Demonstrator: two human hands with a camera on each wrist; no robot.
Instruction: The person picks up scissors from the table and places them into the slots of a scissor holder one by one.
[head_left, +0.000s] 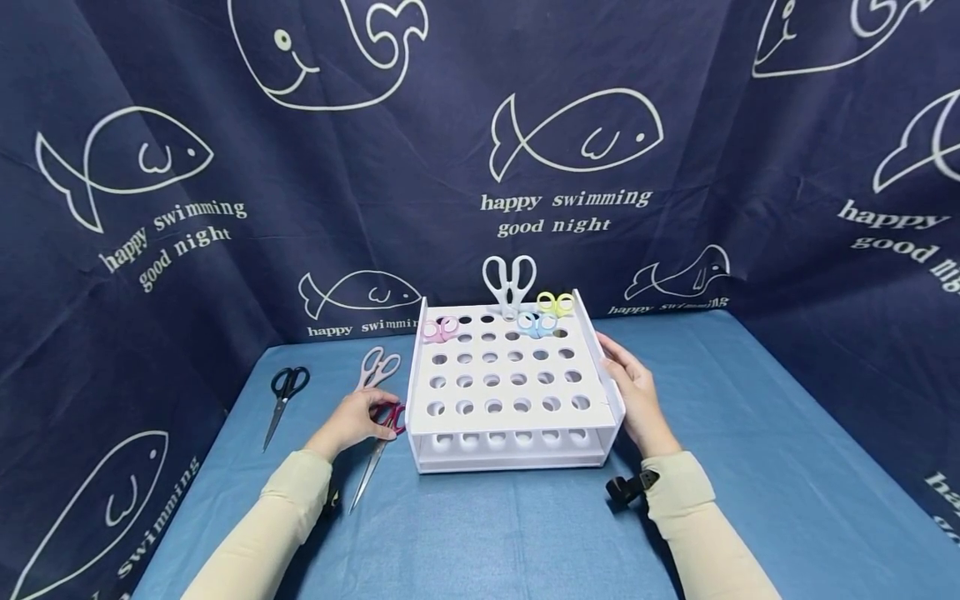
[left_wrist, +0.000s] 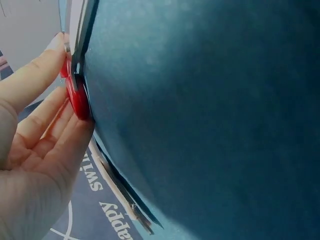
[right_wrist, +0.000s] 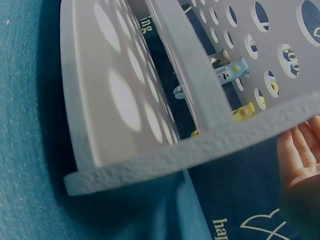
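My left hand [head_left: 360, 419] is at the red-handled scissors [head_left: 391, 415], which lie on the cloth with their blades toward me. In the left wrist view, its thumb and fingers pinch the red handle [left_wrist: 77, 100]. A white rack [head_left: 501, 383] with rows of round holes stands just right of those scissors. My right hand [head_left: 633, 396] rests against the rack's right side panel, its fingers fairly straight in the right wrist view. Standing in the back holes are white scissors [head_left: 510, 283], yellow scissors [head_left: 555, 304], blue scissors [head_left: 537, 324] and pink scissors [head_left: 440, 329].
Black scissors [head_left: 285, 392] lie at the far left of the blue cloth [head_left: 510, 533]. Pale-handled scissors [head_left: 378, 367] lie behind my left hand. A dark blue curtain [head_left: 450, 192] with fish drawings hangs behind and at both sides. A black strap [head_left: 632, 487] is at my right wrist.
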